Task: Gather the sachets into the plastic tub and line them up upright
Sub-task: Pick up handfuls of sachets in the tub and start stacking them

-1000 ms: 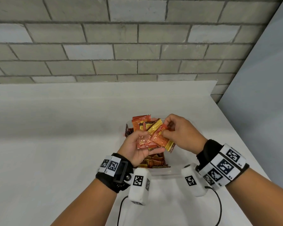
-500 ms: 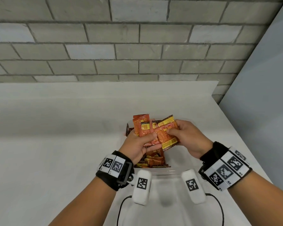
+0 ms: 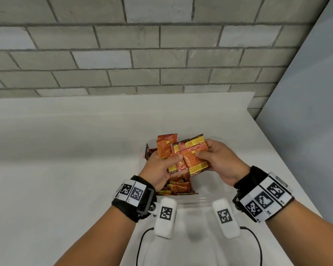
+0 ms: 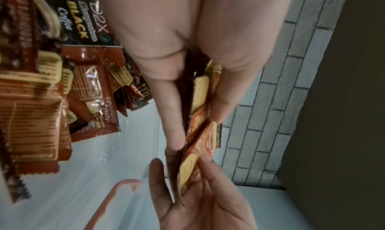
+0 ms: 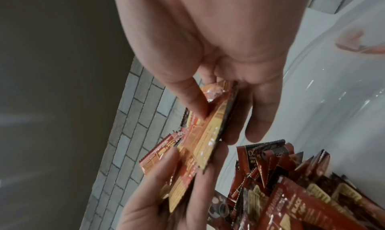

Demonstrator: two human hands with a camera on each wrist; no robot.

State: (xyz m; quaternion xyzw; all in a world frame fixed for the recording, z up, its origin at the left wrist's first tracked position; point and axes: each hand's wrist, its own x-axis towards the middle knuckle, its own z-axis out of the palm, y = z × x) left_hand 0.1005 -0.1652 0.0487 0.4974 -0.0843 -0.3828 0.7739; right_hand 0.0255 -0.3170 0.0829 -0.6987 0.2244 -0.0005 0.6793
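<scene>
My left hand (image 3: pixel 161 167) and right hand (image 3: pixel 219 162) both pinch one stack of sachets (image 3: pixel 188 156), thumbs on top, above the plastic tub (image 3: pixel 192 200).

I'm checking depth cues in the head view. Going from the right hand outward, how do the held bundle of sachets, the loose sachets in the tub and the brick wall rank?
1. Held bundle of sachets, in the right hand itself.
2. Loose sachets, below-left in the tub.
3. Brick wall, far behind.

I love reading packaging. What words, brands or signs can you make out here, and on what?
"BLACK" and "Coffee": dark sachet in the left wrist view.
"D2X", apparently: same sachet.
Script line between them: too blurred.
Held sachets: print too small.
Wrist bands: square black-and-white codes, no words.
</scene>
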